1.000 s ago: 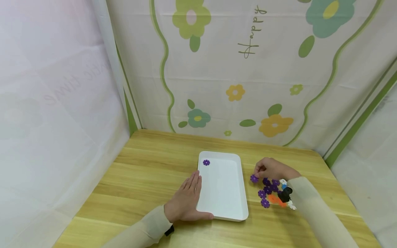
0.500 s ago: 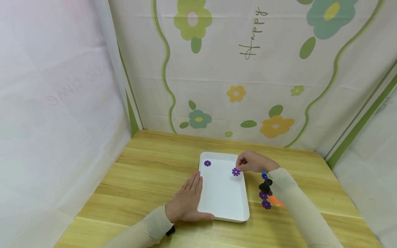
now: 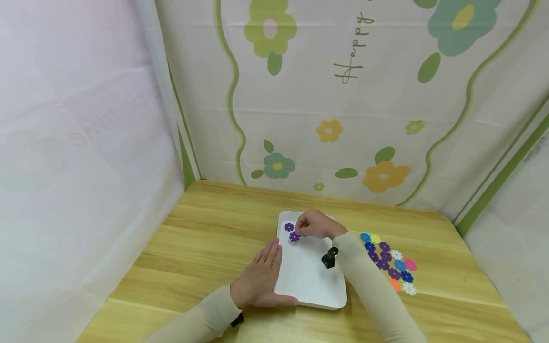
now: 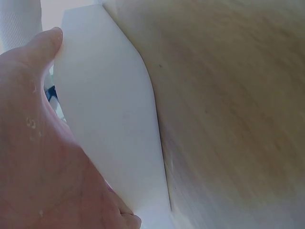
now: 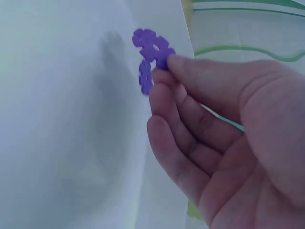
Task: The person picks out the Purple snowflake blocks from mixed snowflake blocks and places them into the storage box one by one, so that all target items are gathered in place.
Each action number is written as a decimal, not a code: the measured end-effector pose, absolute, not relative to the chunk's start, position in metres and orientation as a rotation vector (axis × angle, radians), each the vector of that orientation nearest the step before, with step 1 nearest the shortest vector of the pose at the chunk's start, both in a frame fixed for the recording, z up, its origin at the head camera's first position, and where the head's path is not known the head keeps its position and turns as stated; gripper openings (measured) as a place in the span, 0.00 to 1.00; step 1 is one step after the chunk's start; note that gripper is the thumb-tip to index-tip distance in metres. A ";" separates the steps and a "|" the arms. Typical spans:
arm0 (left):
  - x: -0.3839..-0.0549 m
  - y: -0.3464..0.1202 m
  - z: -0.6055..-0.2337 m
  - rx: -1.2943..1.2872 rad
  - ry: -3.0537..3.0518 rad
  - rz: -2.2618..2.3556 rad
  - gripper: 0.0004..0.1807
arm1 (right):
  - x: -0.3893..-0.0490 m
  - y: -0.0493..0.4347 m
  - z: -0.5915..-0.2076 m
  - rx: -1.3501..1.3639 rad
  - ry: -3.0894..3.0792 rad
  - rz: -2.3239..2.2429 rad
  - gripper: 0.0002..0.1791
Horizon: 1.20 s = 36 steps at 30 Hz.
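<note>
Tray: on the worktop point(image 3: 223, 247); tray point(image 3: 310, 288) braced at its left and near edges by the left hand point(image 3: 262, 280), fingers straight, thumb spread wide.
Held purple piece point(image 3: 294, 237): inside the tray's far-left area, pinched narrowly in the right hand point(image 3: 316, 225); contact with the floor cannot be told.
Second purple piece point(image 3: 289, 227): inside the tray's far-left corner.
Mixed-colour pieces point(image 3: 383, 263): right of the tray.
Risk: in my judgement, the close spacing could let one piece nudge or overlap the other.
Views: right wrist shows the thumb's pinch, obscured from the head; left wrist alone shows the tray's outer wall point(image 4: 112, 100).
</note>
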<state>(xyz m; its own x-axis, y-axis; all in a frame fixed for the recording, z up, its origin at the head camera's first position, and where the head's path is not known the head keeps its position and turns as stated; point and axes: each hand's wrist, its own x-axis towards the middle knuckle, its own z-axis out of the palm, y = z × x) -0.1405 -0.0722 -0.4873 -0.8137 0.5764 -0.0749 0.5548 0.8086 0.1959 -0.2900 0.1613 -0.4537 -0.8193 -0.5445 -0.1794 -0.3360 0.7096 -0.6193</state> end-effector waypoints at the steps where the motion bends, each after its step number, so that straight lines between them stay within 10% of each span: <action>1: -0.140 -0.072 -0.488 0.899 2.865 0.245 0.74 | -0.291 0.158 -0.457 -0.687 2.571 -0.846 0.05; 36: -0.140 -0.073 -0.485 0.917 2.855 0.252 0.73 | -0.273 0.181 -0.437 -0.604 2.659 -0.722 0.02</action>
<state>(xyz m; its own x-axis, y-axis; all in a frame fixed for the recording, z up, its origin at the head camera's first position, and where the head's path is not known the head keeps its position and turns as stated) -0.1404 -0.0733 -0.4849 -0.8064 0.5866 -0.0748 0.5644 0.8013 0.1987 -0.2730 0.1814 -0.4365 -0.8594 -0.4744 -0.1906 -0.3129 0.7830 -0.5376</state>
